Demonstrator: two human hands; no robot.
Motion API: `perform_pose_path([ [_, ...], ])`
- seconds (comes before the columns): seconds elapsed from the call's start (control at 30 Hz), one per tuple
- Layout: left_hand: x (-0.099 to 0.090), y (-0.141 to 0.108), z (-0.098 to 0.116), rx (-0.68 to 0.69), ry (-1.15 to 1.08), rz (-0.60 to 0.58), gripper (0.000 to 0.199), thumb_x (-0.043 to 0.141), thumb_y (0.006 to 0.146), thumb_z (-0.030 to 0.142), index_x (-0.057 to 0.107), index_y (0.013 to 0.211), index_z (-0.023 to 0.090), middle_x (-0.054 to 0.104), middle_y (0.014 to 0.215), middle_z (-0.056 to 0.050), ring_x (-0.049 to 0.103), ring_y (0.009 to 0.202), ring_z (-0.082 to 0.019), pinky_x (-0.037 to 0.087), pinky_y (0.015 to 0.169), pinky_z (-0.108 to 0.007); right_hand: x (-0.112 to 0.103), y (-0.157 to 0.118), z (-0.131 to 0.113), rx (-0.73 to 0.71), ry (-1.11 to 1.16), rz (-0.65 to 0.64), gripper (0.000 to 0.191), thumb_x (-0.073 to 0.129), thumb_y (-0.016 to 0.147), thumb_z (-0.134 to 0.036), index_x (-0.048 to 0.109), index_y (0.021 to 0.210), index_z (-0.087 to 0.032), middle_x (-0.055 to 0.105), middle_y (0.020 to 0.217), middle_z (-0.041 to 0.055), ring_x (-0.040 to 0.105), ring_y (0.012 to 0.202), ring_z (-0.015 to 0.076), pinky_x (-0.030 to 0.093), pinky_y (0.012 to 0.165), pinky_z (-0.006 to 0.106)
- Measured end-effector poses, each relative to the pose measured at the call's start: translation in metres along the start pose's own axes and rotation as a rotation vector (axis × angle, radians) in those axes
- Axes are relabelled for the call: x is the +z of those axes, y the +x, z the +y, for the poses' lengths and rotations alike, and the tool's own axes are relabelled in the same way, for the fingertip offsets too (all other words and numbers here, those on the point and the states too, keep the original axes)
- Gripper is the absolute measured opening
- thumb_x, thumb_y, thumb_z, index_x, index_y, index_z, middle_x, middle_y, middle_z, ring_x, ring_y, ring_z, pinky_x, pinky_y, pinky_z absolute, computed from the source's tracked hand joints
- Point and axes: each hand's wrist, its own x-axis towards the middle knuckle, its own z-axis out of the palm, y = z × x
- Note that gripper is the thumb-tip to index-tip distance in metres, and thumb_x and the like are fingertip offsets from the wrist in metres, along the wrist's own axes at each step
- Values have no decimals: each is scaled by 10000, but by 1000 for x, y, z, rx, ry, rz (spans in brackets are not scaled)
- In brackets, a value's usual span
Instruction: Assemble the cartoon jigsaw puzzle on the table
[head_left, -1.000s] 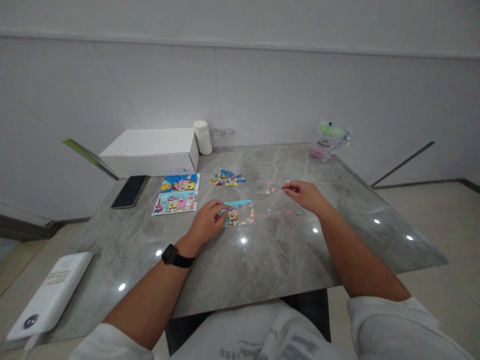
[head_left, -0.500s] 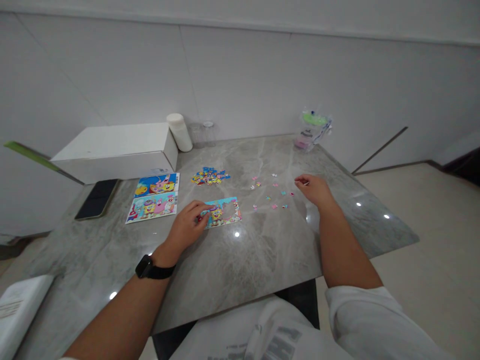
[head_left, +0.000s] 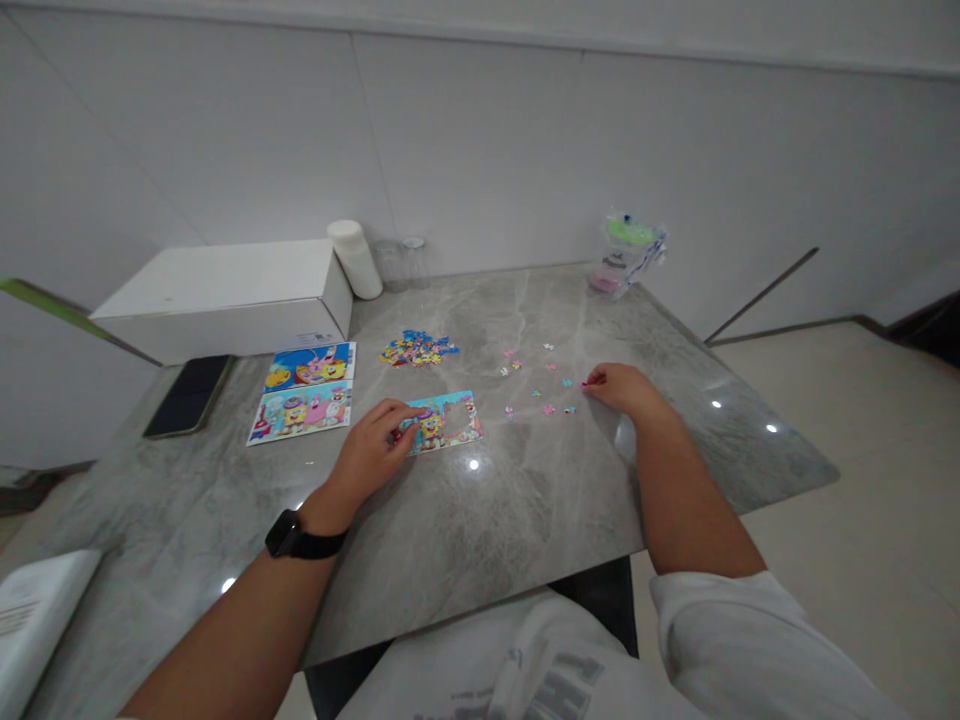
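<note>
A partly assembled cartoon puzzle (head_left: 431,430) lies on the grey marbled table, with a gap in its right part. My left hand (head_left: 379,438), with a black watch on the wrist, rests on the puzzle's left end, its fingers apart and holding nothing. To the right, several loose puzzle pieces (head_left: 549,409) are spread out. My right hand (head_left: 619,388) is at their right edge, its fingertips pinched on a small dark pink piece (head_left: 585,385). Behind the puzzle sits a heap of mixed pieces (head_left: 417,348). A printed picture sheet (head_left: 304,410) lies left of the puzzle.
A white box (head_left: 225,300) stands at the back left, beside a white bottle (head_left: 355,260) and clear glasses (head_left: 414,262). A black phone (head_left: 189,397) lies in front of the box. At the back right is a plastic bag (head_left: 626,258) with green and pink contents.
My right hand has moved slightly down and toward me, and its fingertips have closed on the dark pink piece. My left hand stays on the puzzle. The view has shifted slightly.
</note>
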Motion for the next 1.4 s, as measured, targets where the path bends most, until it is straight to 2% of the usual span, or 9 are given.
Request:
perform_pose_path([
  [0.3, 0, 0, 1, 30, 16, 2, 295, 549, 1056, 326, 748, 1247, 221, 687, 1135, -71, 672, 956, -194, 574, 933, -353, 9, 5, -13, -101, 53, -46, 117, 732, 895, -244, 804, 984, -217, 801, 984, 64, 718, 881, 196, 492, 772, 282],
  [0.5, 0, 1, 0, 25, 26, -9, 295, 547, 1052, 308, 748, 1247, 220, 686, 1151, -73, 677, 975, -194, 574, 941, -349, 11, 6, -13, -97, 44, -17, 179, 715, 896, -221, 798, 1055, -208, 802, 1018, 85, 718, 911, 209, 499, 787, 290],
  [0.7, 1, 0, -1, 35, 32, -14, 300, 540, 1052, 298, 750, 1252, 222, 691, 1159, -72, 677, 980, -191, 572, 958, -348, 9, 7, -13, -75, 48, -9, 184, 681, 888, -150, 802, 1011, -214, 809, 1025, 80, 719, 934, 211, 490, 784, 287],
  [0.9, 1, 0, 1, 22, 17, -14, 302, 548, 1046, 310, 754, 1248, 222, 688, 1140, -71, 676, 963, -189, 572, 968, -349, 7, 3, -18, -131, 88, -27, 146, 709, 907, -205, 798, 1022, -217, 808, 1033, 69, 718, 909, 192, 494, 785, 275],
  [1.23, 2, 0, 0, 20, 7, -18, 311, 541, 1044, 306, 755, 1252, 217, 691, 1146, -75, 670, 953, -183, 576, 954, -350, 6, 3, -16, -146, 87, -37, 142, 700, 887, -156, 790, 972, -224, 808, 1014, 66, 727, 926, 196, 519, 829, 278],
  [1.4, 0, 0, 1, 14, 9, -34, 310, 536, 1045, 321, 755, 1247, 235, 692, 1145, -75, 670, 952, -190, 581, 917, -343, 5, 4, -16, -145, 108, -36, 186, 662, 922, -147, 797, 1018, -229, 814, 1066, 69, 731, 959, 199, 522, 867, 287],
])
